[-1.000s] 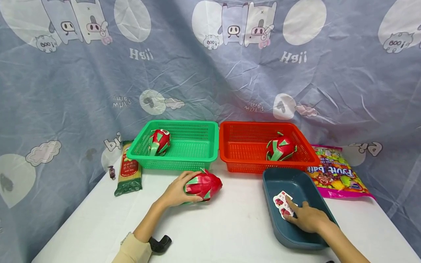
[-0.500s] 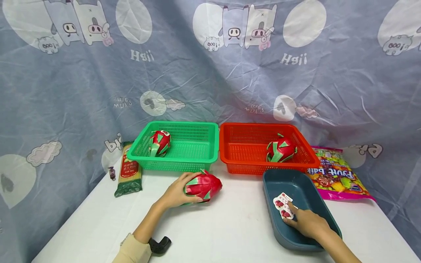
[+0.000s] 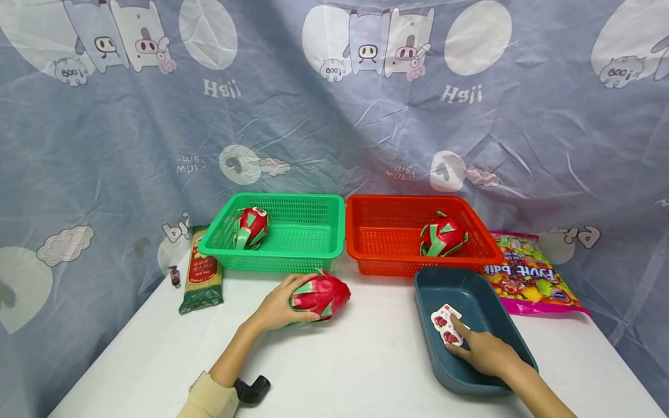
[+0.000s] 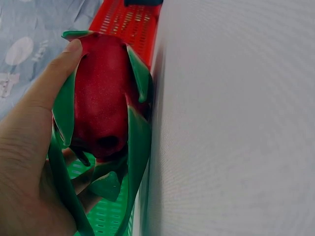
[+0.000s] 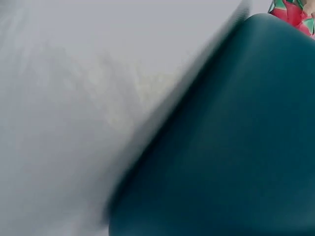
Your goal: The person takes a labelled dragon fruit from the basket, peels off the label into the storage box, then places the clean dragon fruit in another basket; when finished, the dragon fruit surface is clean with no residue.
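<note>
A dragon fruit (image 3: 328, 294) with red skin and green scales lies on its side on the white table, my left hand (image 3: 279, 305) gripping its left end. In the left wrist view, that thumb runs along one side while the fingers pass underneath the fruit (image 4: 103, 93). Over at the right, my right hand (image 3: 486, 351) reaches into a dark blue bin (image 3: 428, 360). Its index finger and thumb, spread apart, touch a white sheet of dragon fruit stickers (image 3: 441, 320) on the bin's floor. The right wrist view shows the bin's wall (image 5: 211, 147) and hides that hand's fingers.
Behind stand a green basket (image 3: 272, 255) and a red basket (image 3: 418, 267), each with a dragon fruit inside. A green-and-red packet (image 3: 202, 273) and a wrapped candy (image 3: 175, 276) lie left. A colourful fruit candy bag (image 3: 528, 276) lies behind the bin.
My right index finger and thumb shift slightly over the stickers, and the hand has drawn back a little. The left hand keeps its grip on the dragon fruit, unmoved.
</note>
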